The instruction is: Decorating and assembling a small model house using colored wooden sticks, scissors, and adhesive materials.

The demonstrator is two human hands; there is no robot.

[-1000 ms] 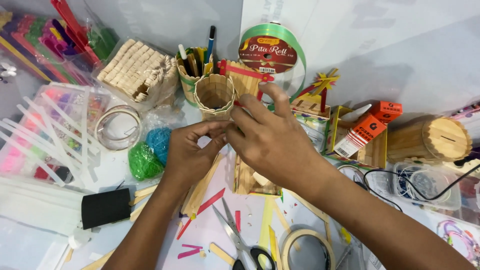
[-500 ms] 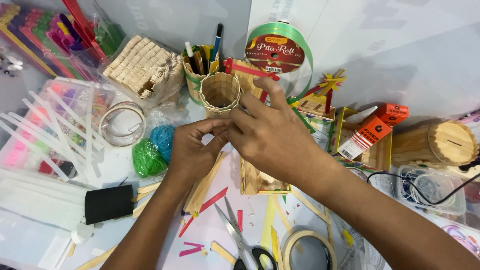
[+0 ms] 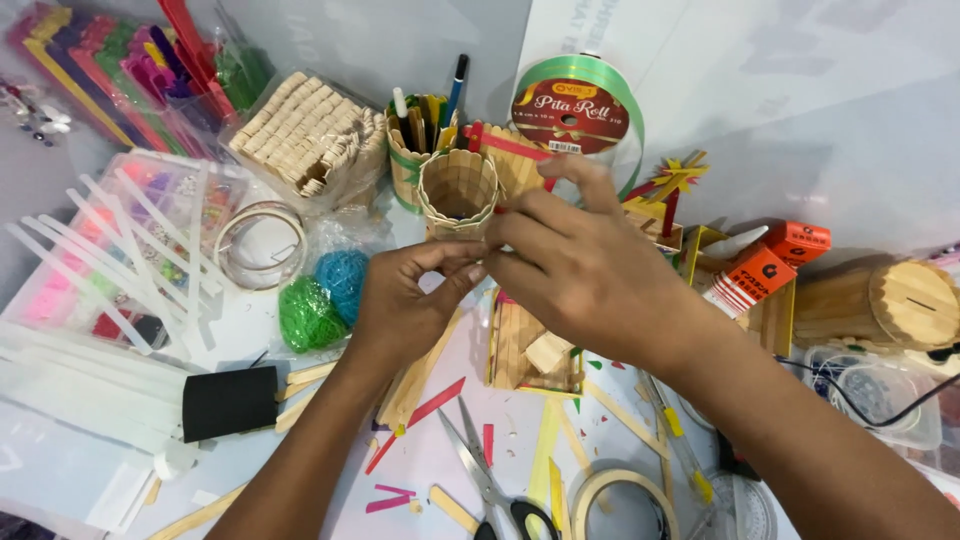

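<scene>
Stick cup (image 3: 458, 190) empty; pen holder (image 3: 415, 150) holds pens.

Just one head-worn cam here, looking steeply down and forward, pretty close over the cluttered craft table (image 3: 300, 330), with the wall at the frame's top.

Scissors (image 3: 480, 478) and a tape roll (image 3: 625, 500) are laid at the near edge of the surface (image 3: 300, 400); green (image 3: 308, 318) and blue thread balls (image 3: 343, 278) are bagged beside a black block (image 3: 230, 402).
</scene>
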